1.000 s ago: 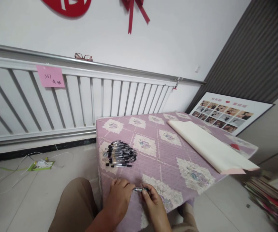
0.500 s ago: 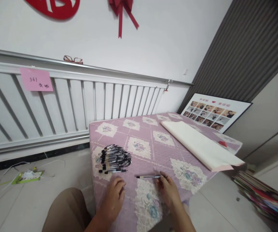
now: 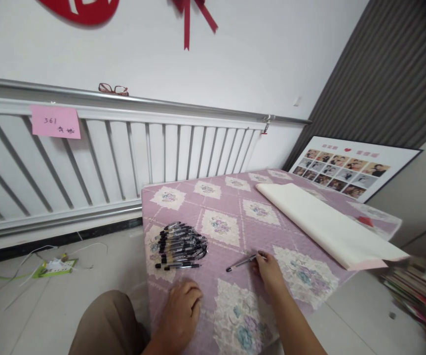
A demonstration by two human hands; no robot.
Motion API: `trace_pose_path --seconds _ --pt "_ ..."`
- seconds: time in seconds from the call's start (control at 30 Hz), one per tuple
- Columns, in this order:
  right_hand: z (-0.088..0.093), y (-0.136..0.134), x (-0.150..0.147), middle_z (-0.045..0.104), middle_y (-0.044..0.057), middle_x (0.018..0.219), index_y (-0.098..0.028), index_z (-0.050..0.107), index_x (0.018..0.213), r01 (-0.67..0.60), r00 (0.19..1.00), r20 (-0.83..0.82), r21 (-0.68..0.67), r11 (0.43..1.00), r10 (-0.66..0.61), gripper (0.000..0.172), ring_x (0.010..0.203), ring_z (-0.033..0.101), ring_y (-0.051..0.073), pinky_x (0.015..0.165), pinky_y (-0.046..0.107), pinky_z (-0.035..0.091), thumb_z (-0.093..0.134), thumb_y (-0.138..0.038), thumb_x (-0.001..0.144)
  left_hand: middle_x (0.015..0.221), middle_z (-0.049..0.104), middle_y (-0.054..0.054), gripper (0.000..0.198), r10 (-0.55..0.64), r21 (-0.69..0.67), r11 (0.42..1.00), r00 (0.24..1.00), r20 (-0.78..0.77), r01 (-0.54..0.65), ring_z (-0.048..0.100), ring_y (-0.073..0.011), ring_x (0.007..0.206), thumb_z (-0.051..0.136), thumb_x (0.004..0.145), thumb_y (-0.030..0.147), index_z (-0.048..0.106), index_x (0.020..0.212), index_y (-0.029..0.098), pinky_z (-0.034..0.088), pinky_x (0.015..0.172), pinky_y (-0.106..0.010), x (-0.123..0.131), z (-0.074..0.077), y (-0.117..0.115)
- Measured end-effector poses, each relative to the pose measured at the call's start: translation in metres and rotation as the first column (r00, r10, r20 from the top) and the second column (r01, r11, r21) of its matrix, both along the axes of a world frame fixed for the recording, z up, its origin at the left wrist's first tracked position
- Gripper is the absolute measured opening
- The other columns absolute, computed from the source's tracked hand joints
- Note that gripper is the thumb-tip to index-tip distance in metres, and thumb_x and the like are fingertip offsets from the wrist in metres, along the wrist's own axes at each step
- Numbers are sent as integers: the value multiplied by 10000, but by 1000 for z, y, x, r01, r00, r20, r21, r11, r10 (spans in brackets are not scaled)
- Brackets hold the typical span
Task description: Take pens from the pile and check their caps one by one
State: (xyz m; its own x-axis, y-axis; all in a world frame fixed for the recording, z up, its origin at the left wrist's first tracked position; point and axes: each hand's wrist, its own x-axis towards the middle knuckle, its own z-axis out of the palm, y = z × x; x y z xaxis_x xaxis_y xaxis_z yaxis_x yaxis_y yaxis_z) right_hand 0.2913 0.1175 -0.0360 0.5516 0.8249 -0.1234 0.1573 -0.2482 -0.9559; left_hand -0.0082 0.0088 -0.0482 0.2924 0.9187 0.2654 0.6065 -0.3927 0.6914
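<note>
A black-ended pen with a clear barrel [image 3: 239,263] is pinched at its far right end by my right hand [image 3: 266,271], slanting over the purple tablecloth [image 3: 231,246]. My left hand [image 3: 183,308] lies palm down on the cloth, fingers loosely curved with the thumb apart, holding nothing. Just beyond it sits a pile of similar black and clear pens [image 3: 183,243], with most of them lying side by side and pointing roughly the same way. One pen [image 3: 183,266] lies along the pile's near edge, close to my left fingers.
A folded cream sheet [image 3: 320,222] lies on the table's right side, with a small red item [image 3: 365,221] behind it. A photo board [image 3: 353,167] leans at the back right. The radiator [image 3: 194,148] runs behind the table. A power strip [image 3: 59,266] and cables lie on the floor.
My right hand has lifted the pen's right end and turned it, so the pen now slants instead of lying level. My left hand has stayed beside the pile. The view has shifted slightly.
</note>
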Motion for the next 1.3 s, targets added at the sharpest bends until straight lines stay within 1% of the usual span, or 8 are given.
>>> trace_pose_path --seconds 0.33,0.47,0.57,0.7,0.83,0.93,1.1,1.3 --pt "-5 4 4 692 83 748 -111 633 1051 -10 971 239 -43 999 20 384 550 613 174 515 289 487 527 -302 736 1056 636 -28 280 34 -27 999 999 23 -34 557 -201 1000 493 804 78 669 945 243 411 929 -393 2 5 -1" --pt "-8 -2 -2 679 133 913 -109 629 1065 -5 916 400 30 1000 -8 444 789 631 233 746 364 506 547 -361 709 1051 635 -31 268 33 -24 999 999 28 -32 553 -203 999 492 814 86 669 944 239 405 929 -396 2 7 -2" --pt "-13 -8 -16 627 157 1014 -115 647 1023 -64 857 516 94 994 6 459 957 570 276 924 417 429 568 -407 677 1047 632 -25 258 25 -33 999 999 31 -24 552 -197 994 499 815 88 667 935 242 404 921 -388 2 7 -1" --pt "-17 -14 -30 603 131 967 -167 667 891 -168 796 603 128 977 58 385 945 539 279 941 418 406 573 -477 682 1038 631 -20 260 32 -26 999 999 36 -31 552 -190 990 510 803 77 662 936 240 404 919 -373 1 8 -1" --pt "-16 -19 -36 605 136 933 -169 651 902 -177 754 657 187 966 11 456 961 524 287 938 436 398 497 -575 761 1030 630 -21 240 30 -19 999 998 47 -29 556 -184 980 506 809 83 658 912 238 410 918 -362 1 8 -1" --pt "-15 -29 -55 621 130 932 -169 651 935 -235 745 667 251 939 7 456 937 539 269 898 418 422 445 -559 819 1039 627 -28 262 39 -1 999 998 58 -39 556 -188 985 495 808 83 655 946 239 416 915 -365 1 3 0" --pt "-17 -51 -117 657 92 924 -202 655 930 -440 714 683 268 857 154 261 901 569 230 846 367 444 448 -351 874 1050 621 -39 303 106 26 994 994 18 -106 543 -200 1001 465 800 76 648 984 232 407 925 -385 1 -3 4" --pt "-10 -61 -155 673 70 893 -217 680 899 -532 532 810 93 842 247 245 844 577 218 804 345 427 438 -239 875 1162 580 -48 337 247 56 969 956 -155 -242 472 -234 1109 478 821 105 619 1098 235 344 972 -425 -2 8 18"
